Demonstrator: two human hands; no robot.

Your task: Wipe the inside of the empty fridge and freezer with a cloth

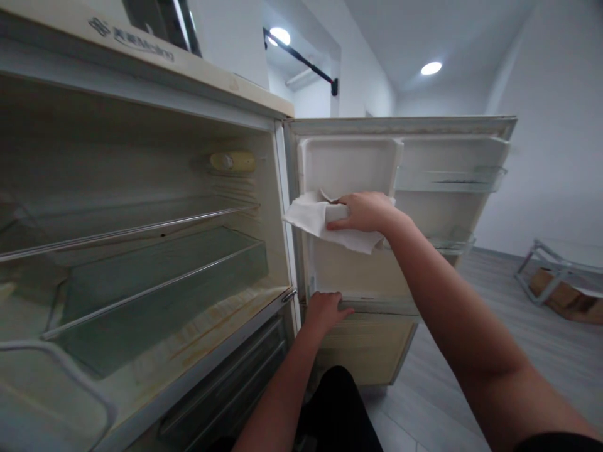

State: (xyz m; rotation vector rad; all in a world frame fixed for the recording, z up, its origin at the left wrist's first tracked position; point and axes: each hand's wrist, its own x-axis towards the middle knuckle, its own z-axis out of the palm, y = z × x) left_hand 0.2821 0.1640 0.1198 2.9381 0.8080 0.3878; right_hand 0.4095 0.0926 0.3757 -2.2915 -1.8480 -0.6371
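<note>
My right hand [365, 212] grips a white cloth [308, 215] against the inner side of the open fridge door [353, 270], around its middle shelf level. The cloth spreads out on both sides of my fingers. Lower down, my left hand [327, 309] rests at the door's lower shelf edge, thumb apart from the fingers and no object seen in it. To the left is the fridge interior [141, 157], with glass shelves and yellowish stains along its bottom edge.
A yellow cylindrical fitting [233, 161] sits on the fridge's inner wall. Clear door racks [450, 181] jut out at the right. My knee [339, 402] is below the door. A low glass table [570, 254] with a cardboard box [565, 295] stands far right.
</note>
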